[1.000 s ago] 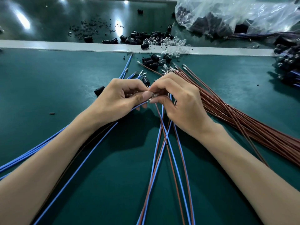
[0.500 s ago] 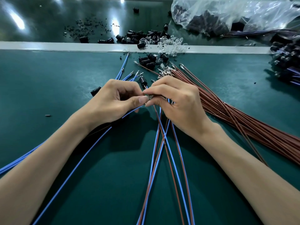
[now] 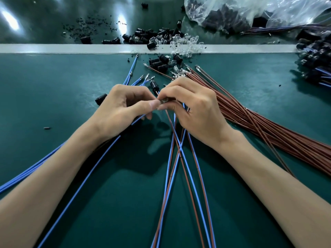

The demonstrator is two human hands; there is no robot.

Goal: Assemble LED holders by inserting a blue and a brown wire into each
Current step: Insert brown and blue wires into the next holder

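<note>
Between left hand (image 3: 123,106) and right hand (image 3: 195,111), both grips pinch 1 small part (image 3: 163,101).

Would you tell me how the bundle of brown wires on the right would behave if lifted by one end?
Probably floppy: the brown wires are long, thin, and some already lie curved. Likely light for their length. With no tie visible, they would probably fan apart.

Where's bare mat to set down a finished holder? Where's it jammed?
Free: left mat between pale strip and blue wires; right mat between brown wire bundle and wired-holder pile. Crowded: loose holders and LEDs by the strip's middle; crossed wires centre-front.
</note>
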